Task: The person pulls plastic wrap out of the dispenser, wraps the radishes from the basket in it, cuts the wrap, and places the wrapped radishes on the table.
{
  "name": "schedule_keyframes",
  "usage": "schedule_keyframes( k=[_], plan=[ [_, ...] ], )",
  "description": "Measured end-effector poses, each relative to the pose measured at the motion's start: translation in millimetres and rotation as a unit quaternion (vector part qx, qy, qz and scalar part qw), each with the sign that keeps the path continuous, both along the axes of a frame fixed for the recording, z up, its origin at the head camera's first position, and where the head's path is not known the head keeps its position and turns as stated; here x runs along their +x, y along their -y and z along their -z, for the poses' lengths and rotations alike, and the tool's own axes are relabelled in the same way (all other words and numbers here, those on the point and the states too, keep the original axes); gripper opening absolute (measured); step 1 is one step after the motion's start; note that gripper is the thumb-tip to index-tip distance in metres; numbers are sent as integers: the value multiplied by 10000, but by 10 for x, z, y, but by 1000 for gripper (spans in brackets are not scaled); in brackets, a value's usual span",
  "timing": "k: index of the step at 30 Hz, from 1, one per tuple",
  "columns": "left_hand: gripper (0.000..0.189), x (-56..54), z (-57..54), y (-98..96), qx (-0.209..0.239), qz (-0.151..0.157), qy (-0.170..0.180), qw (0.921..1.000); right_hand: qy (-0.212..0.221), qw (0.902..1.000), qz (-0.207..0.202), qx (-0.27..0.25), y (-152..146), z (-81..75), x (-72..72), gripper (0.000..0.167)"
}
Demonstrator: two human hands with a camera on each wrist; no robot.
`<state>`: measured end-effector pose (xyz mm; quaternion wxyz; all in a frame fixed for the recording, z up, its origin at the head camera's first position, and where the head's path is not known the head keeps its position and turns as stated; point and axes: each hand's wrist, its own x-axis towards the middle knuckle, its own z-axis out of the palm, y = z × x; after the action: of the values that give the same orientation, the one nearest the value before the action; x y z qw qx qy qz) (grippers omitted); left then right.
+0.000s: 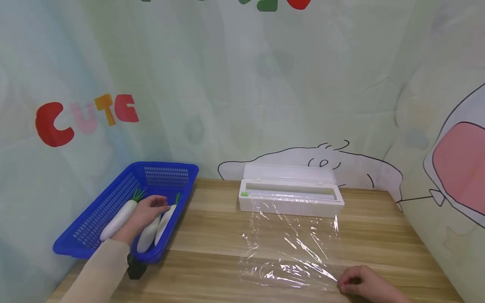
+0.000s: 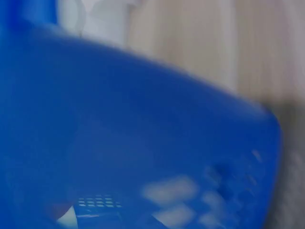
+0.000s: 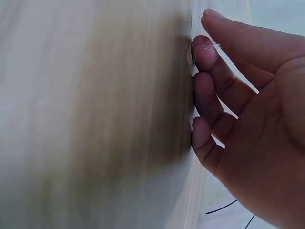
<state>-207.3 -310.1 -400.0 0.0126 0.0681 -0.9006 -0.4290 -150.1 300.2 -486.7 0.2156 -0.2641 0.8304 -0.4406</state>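
Note:
My left hand (image 1: pixel 147 213) is over the blue plastic basket (image 1: pixel 193 179), with fingers loosely bent and a gap between thumb and fingers. White radishes with green tops lie below and beside it: one radish (image 1: pixel 120 219) to its left, another radish (image 1: pixel 148 236) partly hidden under the hand, and a slimmer radish (image 1: pixel 165 225) at the right wall. At the table's front, my right hand (image 1: pixel 365 284) pinches the near right corner of a clear sheet of cling film (image 1: pixel 291 248). In the right wrist view, several fingertips (image 3: pixel 204 88) of this hand touch the tabletop.
The film runs out of a white cling film dispenser (image 1: pixel 291 208), whose clear lid (image 1: pixel 289 172) stands raised at the back. A green slider (image 1: pixel 244 194) sits on its left end. Printed curtains (image 1: pixel 235 92) enclose the wooden table (image 1: pixel 204 235). Blurred basket wall (image 2: pixel 119 119) fills the left wrist view.

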Motion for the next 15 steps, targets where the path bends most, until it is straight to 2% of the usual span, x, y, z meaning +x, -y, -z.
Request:
schedule_keyframes(
  k=[3, 6, 13, 15],
  plan=[
    [52, 5, 78, 21, -48, 4, 137, 9999, 193, 9998, 68, 55, 3, -8, -2, 10],
    [55, -2, 130, 26, -79, -2, 214, 9997, 182, 9998, 29, 55, 1, -9, -2, 9],
    [60, -56, 234, 17, -259, -251, 700, 9969, -112, 9999, -63, 107, -11, 9, 0, 7],
    [60, -77, 266, 20, -375, -246, 743, 9962, -200, 9997, -103, 91, -15, 15, 1, 7]
  ],
)
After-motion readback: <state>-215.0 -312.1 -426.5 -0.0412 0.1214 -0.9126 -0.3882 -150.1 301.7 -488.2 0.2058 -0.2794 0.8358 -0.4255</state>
